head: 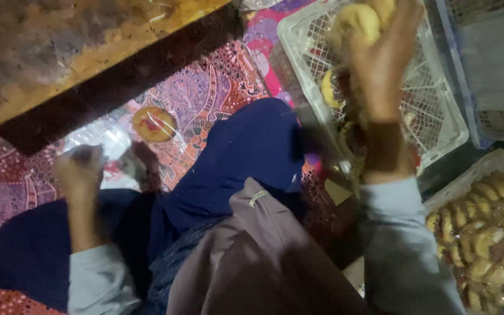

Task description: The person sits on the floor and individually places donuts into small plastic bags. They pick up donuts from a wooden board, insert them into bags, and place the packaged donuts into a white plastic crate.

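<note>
I sit on a patterned floor mat with dark blue trousers over my knees. My right hand [383, 64] is raised over a white plastic crate [438, 125] and is closed around a round yellowish bun [357, 23]. My left hand [80, 169] rests by my left knee, fingers curled on a piece of clear plastic wrapping [97, 143]; the grip is blurred. A wrapped round bun with a red centre [154, 123] lies on the mat just beyond that hand.
A wooden low table edge [88, 58] runs across the top left. Another bun [329, 88] lies inside the white crate. A blue crate [468, 76] stands to its right. A clear bag of several golden pastries [485, 233] sits at lower right.
</note>
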